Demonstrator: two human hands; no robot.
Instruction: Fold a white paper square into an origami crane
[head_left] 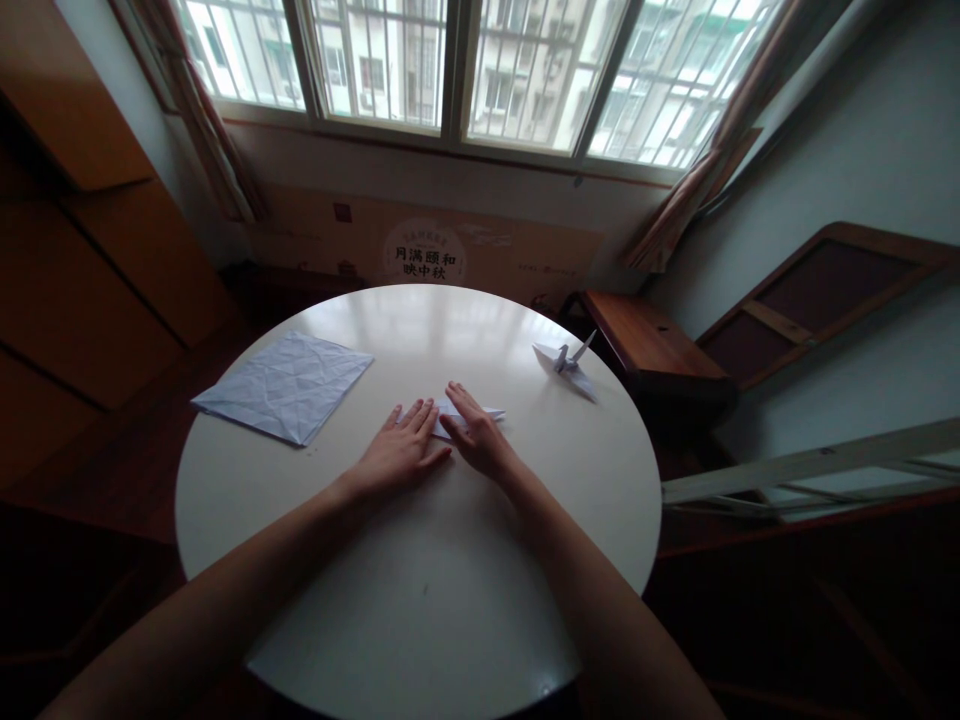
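Observation:
A small folded white paper [487, 412] lies flat near the middle of the round white table [420, 600]. My left hand [401, 448] rests flat on its left part, fingers stretched out and together. My right hand [474, 432] presses flat on its middle, fingers pointing up and to the left. Most of the folded paper is hidden under both hands; only its right tip shows.
A creased white paper sheet [289, 385] lies on the table's left side. A finished paper crane [566, 365] stands near the right edge. A wooden side table [645, 345] sits beyond it. The window [457, 70] and a printed cardboard panel [424, 250] are behind.

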